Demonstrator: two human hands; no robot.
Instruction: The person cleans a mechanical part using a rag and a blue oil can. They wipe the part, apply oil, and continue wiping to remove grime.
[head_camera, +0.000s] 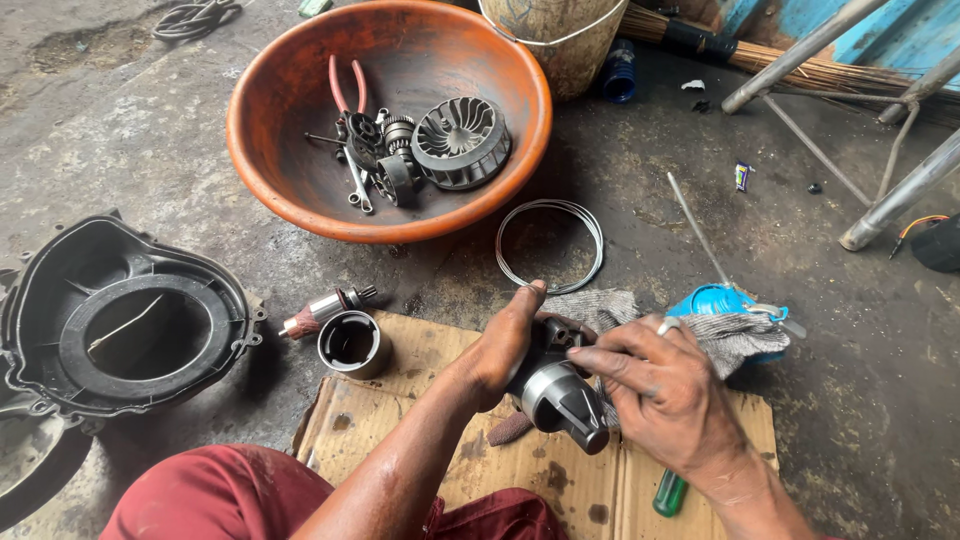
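Holding a grey metal motor housing (560, 392) over the cardboard (400, 420), my left hand (505, 345) grips its side; my right hand (660, 385) has fingers pressed on its top. Disassembly looks well along, I judge: armature (325, 310) and metal sleeve (352, 343) lie apart, fan wheel (461, 141) and gears sit in the orange basin (290, 190). Housing work remains.

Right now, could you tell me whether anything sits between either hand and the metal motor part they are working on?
Nothing visible does. The left hand grips the grey metal motor part directly from its side, and the right hand lays its fingers on its top. The grey rag lies behind the hands on the cardboard, not between them.
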